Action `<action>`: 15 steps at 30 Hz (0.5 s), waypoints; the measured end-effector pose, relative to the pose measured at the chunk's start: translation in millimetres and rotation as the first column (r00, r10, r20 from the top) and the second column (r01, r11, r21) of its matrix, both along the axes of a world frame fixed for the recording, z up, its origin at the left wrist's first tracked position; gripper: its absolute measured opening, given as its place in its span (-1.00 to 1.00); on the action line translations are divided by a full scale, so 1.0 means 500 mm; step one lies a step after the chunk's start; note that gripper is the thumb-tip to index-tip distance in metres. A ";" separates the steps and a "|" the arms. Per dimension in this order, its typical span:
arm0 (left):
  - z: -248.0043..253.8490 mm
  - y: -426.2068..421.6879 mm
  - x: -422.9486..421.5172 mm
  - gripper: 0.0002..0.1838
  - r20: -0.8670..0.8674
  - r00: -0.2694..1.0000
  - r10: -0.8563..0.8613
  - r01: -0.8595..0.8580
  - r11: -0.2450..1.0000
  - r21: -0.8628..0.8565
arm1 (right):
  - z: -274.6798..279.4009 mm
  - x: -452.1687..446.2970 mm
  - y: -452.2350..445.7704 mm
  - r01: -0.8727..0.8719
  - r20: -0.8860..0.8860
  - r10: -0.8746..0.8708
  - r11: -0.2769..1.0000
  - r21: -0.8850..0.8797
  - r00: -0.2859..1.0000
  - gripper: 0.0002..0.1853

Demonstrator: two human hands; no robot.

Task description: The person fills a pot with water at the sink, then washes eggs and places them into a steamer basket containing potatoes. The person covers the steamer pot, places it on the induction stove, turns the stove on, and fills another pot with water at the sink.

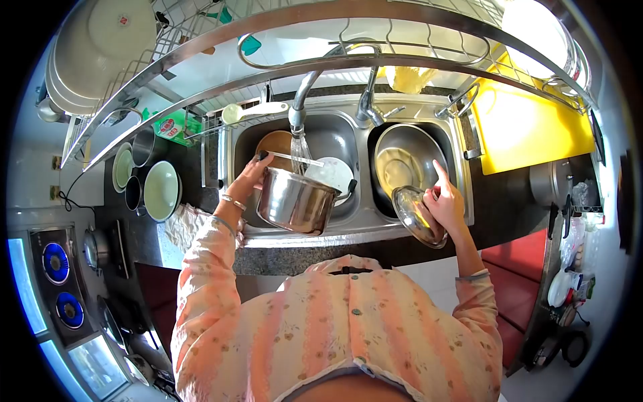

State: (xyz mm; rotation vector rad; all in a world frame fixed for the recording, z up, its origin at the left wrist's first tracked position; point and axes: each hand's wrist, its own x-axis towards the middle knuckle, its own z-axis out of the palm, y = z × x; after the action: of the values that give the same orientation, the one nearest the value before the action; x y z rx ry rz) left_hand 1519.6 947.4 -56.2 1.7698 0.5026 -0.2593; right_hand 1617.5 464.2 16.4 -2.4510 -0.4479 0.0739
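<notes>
My left hand (253,173) is closed at the left side of a shiny steel pot (293,204), which hangs tilted over the front of the left sink basin. A dark handle shows on the pot's right side. Water streams from the faucet (297,120) just behind the pot. Near the right basin, my right hand (445,204) holds a glass lid (416,218) with a metal rim, its index finger stretched out. Below and behind that lid, a large steel bowl (410,151) sits in the right basin. The left basin holds a brown round dish (273,143) and a white round dish (335,173).
A wire dish rack (375,63) spans above the sink, with plates and bowls (107,53). Bowls and cups (162,191) stand on the left counter near a crumpled cloth (189,226). A yellow board (526,127) leans at the right. Far left is a stove (56,281).
</notes>
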 end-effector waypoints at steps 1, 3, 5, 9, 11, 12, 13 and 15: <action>-0.032 0.015 0.006 -0.47 -0.002 1.000 -0.002 0.002 1.000 0.001 | 0.006 -0.003 0.001 0.020 -0.035 -0.021 0.999 -0.032 0.999 -0.25; -0.011 -0.001 0.039 -0.55 -0.491 0.871 -0.032 -0.059 0.984 -0.168 | 0.006 -0.007 -0.003 0.036 -0.072 -0.041 0.997 -0.065 0.997 -0.25; 0.002 -0.013 0.036 -0.64 -0.516 0.857 -0.010 -0.079 0.985 -0.151 | -0.008 -0.012 -0.015 0.017 -0.032 -0.018 0.999 -0.046 0.999 -0.25; -0.058 0.000 0.025 -0.70 -0.511 0.852 -0.112 -0.055 0.952 -0.300 | -0.017 -0.018 -0.022 -0.002 -0.001 0.002 0.999 -0.052 1.000 -0.25; -0.070 0.004 0.012 -0.70 -0.515 0.845 -0.145 -0.044 0.941 -0.337 | -0.010 -0.020 -0.014 0.013 -0.042 -0.016 0.997 -0.078 0.999 -0.25; -0.061 -0.005 0.008 -0.70 -0.520 0.842 -0.146 -0.039 0.944 -0.328 | -0.002 -0.020 -0.007 0.017 -0.066 -0.022 0.997 -0.071 0.998 -0.26; -0.051 -0.013 0.005 -0.69 -0.524 0.839 -0.148 -0.032 0.947 -0.319 | -0.001 -0.020 -0.003 0.000 -0.069 -0.005 0.998 -0.069 0.998 -0.26; -0.040 -0.021 -0.002 -0.66 -0.519 0.835 -0.183 -0.017 0.934 -0.356 | 0.004 -0.018 0.004 -0.019 -0.066 0.016 0.998 -0.054 0.998 -0.26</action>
State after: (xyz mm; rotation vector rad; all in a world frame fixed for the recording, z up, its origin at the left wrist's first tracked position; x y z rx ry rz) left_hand 1518.4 936.8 -76.0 1.3531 0.7340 -0.8842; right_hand 1608.6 466.0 18.3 -2.4899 -0.4441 0.1751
